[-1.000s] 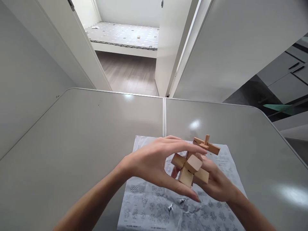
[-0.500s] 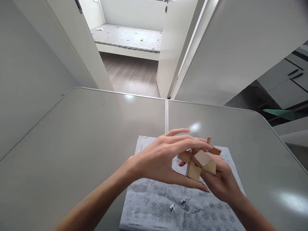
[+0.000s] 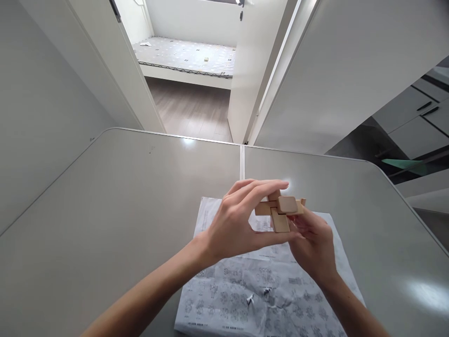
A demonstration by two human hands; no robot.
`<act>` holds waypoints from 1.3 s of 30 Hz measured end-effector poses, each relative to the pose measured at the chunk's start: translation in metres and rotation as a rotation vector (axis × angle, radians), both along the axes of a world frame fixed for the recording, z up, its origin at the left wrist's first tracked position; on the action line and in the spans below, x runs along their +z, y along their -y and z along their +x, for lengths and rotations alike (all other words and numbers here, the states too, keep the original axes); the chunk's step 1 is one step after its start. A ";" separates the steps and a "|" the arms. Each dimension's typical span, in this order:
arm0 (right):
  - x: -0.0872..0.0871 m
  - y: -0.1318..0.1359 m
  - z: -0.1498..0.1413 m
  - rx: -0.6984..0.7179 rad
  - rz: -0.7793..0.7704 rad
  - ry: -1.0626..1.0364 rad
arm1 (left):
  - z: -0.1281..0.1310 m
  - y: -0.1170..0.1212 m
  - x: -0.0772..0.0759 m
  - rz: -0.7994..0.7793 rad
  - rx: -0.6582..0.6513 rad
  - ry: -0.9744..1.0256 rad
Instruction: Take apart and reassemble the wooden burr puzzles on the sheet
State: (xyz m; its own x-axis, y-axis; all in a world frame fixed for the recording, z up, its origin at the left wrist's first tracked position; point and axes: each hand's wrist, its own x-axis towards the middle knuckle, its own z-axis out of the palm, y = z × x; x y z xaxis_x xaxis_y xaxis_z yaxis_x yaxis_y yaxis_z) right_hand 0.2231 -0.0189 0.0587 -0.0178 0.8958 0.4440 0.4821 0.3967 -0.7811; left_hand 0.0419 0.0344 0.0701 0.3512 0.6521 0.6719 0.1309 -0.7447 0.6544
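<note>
A wooden burr puzzle (image 3: 287, 204) of interlocking light blocks is held up between both hands, above a printed paper sheet. My left hand (image 3: 242, 213) spans it from the left, fingers over the top and thumb along the lower side. From the right, my right hand (image 3: 314, 238) grips the puzzle, its fingers partly hidden behind the blocks. One block end faces me, with others sticking out left, down and right. Beneath lies the creased paper sheet (image 3: 224, 299), covered in small line drawings and torn near its middle.
The grey table (image 3: 140, 210) has a seam (image 3: 242, 164) running away from me and a raised rim. Beyond it, an open door (image 3: 257, 61) shows a bed (image 3: 182, 54) in another room. Cabinets (image 3: 421, 126) stand at the far right.
Both hands have lifted the puzzle slightly and turned it, so its blocks now sit squarer to my view. The left fingers have risen over its top.
</note>
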 end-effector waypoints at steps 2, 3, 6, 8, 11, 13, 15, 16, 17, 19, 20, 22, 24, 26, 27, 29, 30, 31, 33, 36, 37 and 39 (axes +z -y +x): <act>0.002 -0.004 0.001 0.022 -0.010 -0.002 | -0.005 -0.003 0.005 -0.022 -0.039 -0.009; 0.003 -0.006 0.002 0.027 -0.007 0.010 | -0.007 -0.004 0.007 -0.032 -0.056 -0.014; 0.002 -0.008 0.005 0.035 0.024 0.052 | -0.013 -0.008 0.011 -0.084 -0.098 -0.034; 0.000 -0.008 0.005 0.039 0.042 0.067 | -0.014 -0.009 0.012 -0.139 -0.122 -0.052; -0.002 -0.008 0.005 0.033 0.040 0.089 | -0.016 -0.010 0.013 -0.264 -0.142 -0.069; -0.002 -0.008 0.006 0.037 0.037 0.125 | -0.017 -0.011 0.015 -0.372 -0.162 -0.095; 0.000 -0.011 0.009 0.052 0.060 0.193 | -0.019 -0.012 0.019 -0.479 -0.192 -0.158; 0.001 -0.012 0.010 0.061 0.079 0.231 | -0.021 -0.013 0.022 -0.524 -0.205 -0.199; 0.002 -0.014 0.011 0.072 0.098 0.266 | -0.022 -0.014 0.024 -0.565 -0.219 -0.230; 0.004 -0.018 0.013 0.086 0.114 0.309 | -0.026 -0.017 0.028 -0.638 -0.248 -0.260; 0.005 -0.021 0.014 0.080 0.108 0.307 | -0.028 -0.018 0.029 -0.676 -0.271 -0.264; 0.006 -0.025 0.014 0.064 0.097 0.244 | -0.031 -0.021 0.029 -0.752 -0.338 -0.266; 0.009 -0.030 0.014 0.092 0.070 0.171 | -0.033 -0.023 0.028 -0.835 -0.418 -0.245; 0.013 -0.033 0.013 0.205 0.002 0.170 | -0.033 -0.026 0.027 -0.904 -0.500 -0.194; 0.016 -0.035 0.013 0.268 -0.039 0.194 | -0.033 -0.027 0.026 -0.928 -0.539 -0.162; 0.022 -0.037 0.011 0.334 -0.085 0.234 | -0.032 -0.029 0.026 -0.958 -0.597 -0.108; 0.024 -0.037 0.010 0.340 -0.091 0.238 | -0.032 -0.030 0.026 -0.970 -0.617 -0.093; 0.026 -0.037 0.009 0.334 -0.097 0.230 | -0.032 -0.031 0.026 -0.985 -0.629 -0.085; 0.028 -0.037 0.006 0.326 -0.127 0.190 | -0.033 -0.034 0.026 -1.020 -0.646 -0.085; 0.029 -0.036 0.001 0.320 -0.183 0.117 | -0.037 -0.037 0.024 -1.062 -0.667 -0.096; 0.029 -0.036 0.000 0.311 -0.193 0.101 | -0.038 -0.039 0.023 -1.074 -0.669 -0.094; 0.030 -0.036 -0.004 0.299 -0.219 0.079 | -0.041 -0.041 0.021 -1.097 -0.682 -0.081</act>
State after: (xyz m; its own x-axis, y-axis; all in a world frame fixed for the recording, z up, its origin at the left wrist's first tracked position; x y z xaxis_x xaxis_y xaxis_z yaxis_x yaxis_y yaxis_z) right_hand 0.2190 0.0174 0.0886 -0.3198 0.9193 0.2293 0.4325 0.3570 -0.8280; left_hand 0.0011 0.0749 0.0909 0.8431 0.5204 -0.1354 0.0073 0.2408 0.9706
